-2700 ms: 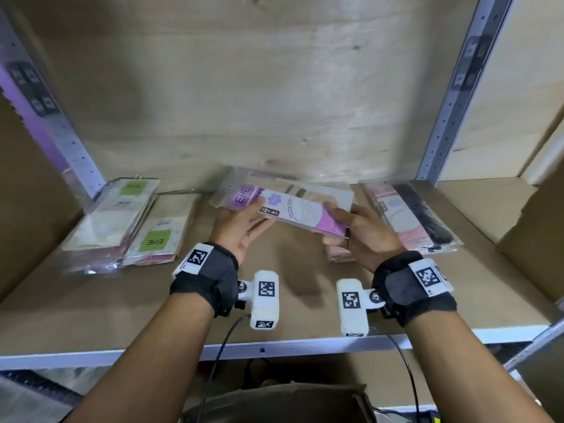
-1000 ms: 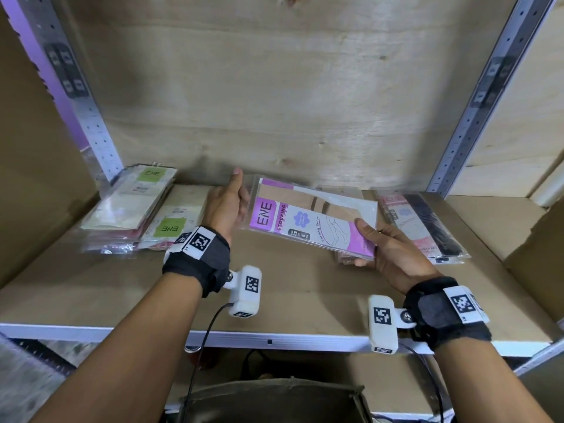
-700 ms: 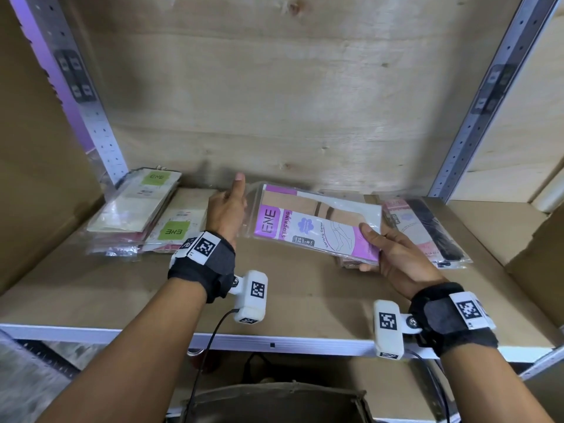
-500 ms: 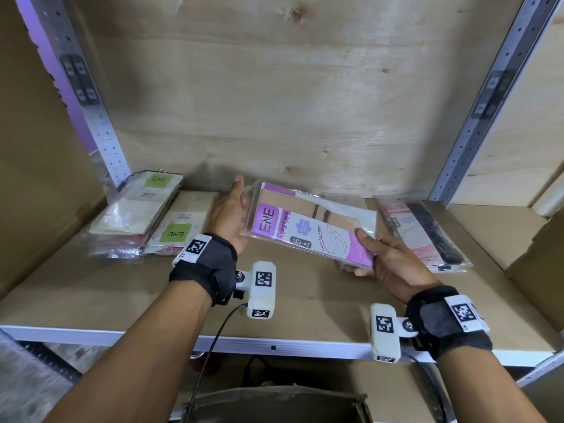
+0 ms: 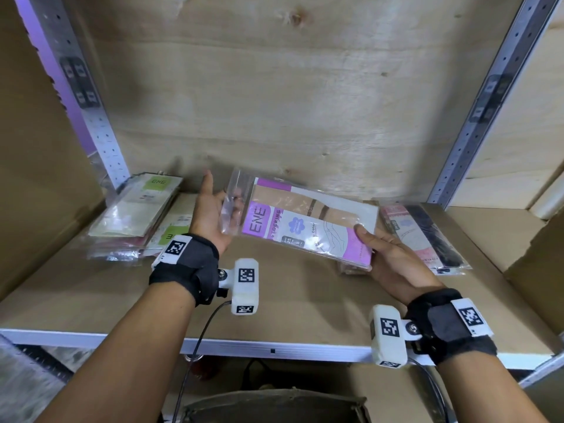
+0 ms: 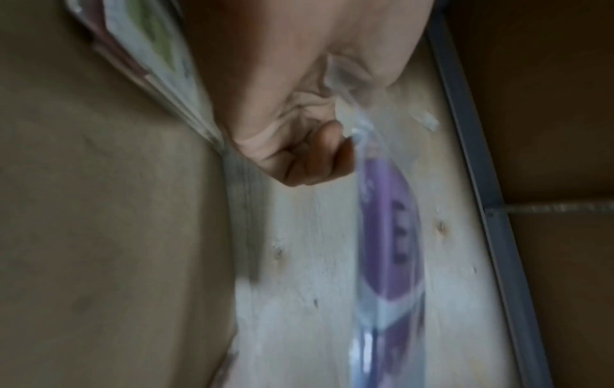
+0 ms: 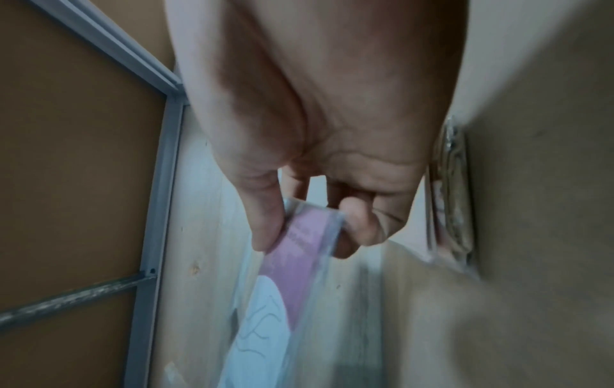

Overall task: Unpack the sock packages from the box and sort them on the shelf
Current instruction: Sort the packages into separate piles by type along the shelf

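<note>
A clear sock package (image 5: 305,224) with a purple ENE label is held tilted just above the shelf board (image 5: 274,303). My left hand (image 5: 219,209) holds its clear left end; the fingers show through the plastic and one digit points up. In the left wrist view the curled fingers (image 6: 309,157) meet the package edge (image 6: 388,236). My right hand (image 5: 375,248) pinches the near right corner, thumb on top. The right wrist view shows thumb and fingers (image 7: 262,231) clamping the pink corner (image 7: 299,249).
Green-label packages (image 5: 137,215) are piled at the shelf's left. A pink and black package (image 5: 424,236) lies at the right, and another pile (image 5: 351,268) sits under the held one. Metal uprights (image 5: 476,123) flank the bay. A box (image 5: 274,404) stands below the shelf edge.
My left hand has gone from lying flat against the package's left edge to curling behind its clear end. The right hand keeps its pinch and the package stays over the middle pile.
</note>
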